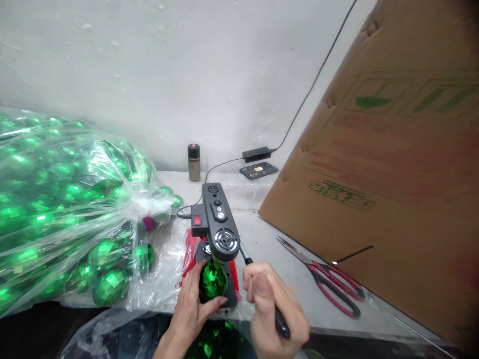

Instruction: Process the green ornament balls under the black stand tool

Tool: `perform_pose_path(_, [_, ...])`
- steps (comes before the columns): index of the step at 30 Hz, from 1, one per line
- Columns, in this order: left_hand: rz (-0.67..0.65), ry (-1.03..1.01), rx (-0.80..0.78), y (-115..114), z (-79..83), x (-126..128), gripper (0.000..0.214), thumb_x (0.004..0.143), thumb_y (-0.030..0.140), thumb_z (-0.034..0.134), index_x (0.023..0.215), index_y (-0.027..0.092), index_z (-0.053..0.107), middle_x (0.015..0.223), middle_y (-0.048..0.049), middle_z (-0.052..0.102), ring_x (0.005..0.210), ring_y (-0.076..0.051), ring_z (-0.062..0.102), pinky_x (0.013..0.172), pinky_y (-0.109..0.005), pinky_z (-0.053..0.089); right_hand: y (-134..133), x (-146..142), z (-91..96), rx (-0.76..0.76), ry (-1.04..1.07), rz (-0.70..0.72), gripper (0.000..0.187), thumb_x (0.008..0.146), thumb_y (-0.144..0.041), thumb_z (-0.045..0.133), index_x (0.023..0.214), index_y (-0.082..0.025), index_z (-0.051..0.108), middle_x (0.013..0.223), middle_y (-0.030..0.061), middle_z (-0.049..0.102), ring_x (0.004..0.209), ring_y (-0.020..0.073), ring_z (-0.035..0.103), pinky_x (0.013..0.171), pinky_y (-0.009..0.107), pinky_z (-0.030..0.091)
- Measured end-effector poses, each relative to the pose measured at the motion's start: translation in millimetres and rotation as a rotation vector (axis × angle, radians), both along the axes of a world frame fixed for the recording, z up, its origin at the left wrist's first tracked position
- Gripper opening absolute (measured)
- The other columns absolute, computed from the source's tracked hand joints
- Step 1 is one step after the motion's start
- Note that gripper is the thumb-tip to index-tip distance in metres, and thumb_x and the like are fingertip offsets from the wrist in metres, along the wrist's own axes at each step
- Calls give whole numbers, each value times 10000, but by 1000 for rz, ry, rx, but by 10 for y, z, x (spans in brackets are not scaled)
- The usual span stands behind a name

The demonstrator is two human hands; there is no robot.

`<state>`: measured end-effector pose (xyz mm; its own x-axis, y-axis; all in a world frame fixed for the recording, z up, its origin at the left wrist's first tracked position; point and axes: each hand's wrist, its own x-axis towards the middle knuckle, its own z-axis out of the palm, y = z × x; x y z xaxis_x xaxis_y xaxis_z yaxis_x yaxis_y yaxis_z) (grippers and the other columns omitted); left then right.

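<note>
Pale bench [264,244], scissors [313,263], bag [67,194], machine [221,219]

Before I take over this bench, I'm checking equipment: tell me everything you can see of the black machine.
The black machine stands on the worktop, plastic-looking, with two round grilles on top, a red switch on its side box, a cord and a flat base over red sheeting. The right hand grips its lever; the left hand holds a green ball below its head.

At lower centre, a green ball [213,282] is gleaming with mirror-glossy facets; a press [221,218] is showing matt black plastic. At left, a clear plastic bag [135,205] is shining, wrinkled. At right, a cardboard box [407,159] is looking matt, scissors [313,264] baring smooth metal blades [294,250].
</note>
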<state>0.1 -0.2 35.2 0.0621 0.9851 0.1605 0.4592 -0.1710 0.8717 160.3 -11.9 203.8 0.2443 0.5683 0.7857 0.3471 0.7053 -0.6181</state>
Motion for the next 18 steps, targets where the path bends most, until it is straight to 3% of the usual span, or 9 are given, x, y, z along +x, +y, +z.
perform_pose_path(11, [-3, -105, -279, 159, 402, -131, 878, 769, 563, 860, 1526, 194, 610, 1583, -207, 696, 1513, -447, 626, 1306, -609, 459, -14, -4, 59, 26, -27, -38, 336, 1081, -24, 475, 816, -224, 524, 686, -25, 552, 583, 107, 556, 536, 253, 416])
perform_pose_path(15, [32, -293, -382, 245, 438, -248, 893, 821, 750, 777, 1492, 173, 658, 1569, -193, 714, 1529, -432, 614, 1342, -591, 416, -12, -10, 50, 38, -14, -32, 337, 1074, -23, 487, 805, -224, 522, 673, -29, 541, 579, 111, 556, 534, 255, 413])
perform_pose_path(18, [30, -475, -442, 284, 402, -316, 854, 918, 841, 653, 1470, 191, 701, 1483, -163, 780, 1438, -394, 704, 1261, -569, 527, -4, -19, 60, 49, -7, -43, 345, 1074, -20, 480, 797, -224, 519, 664, -28, 534, 568, 113, 548, 525, 255, 408])
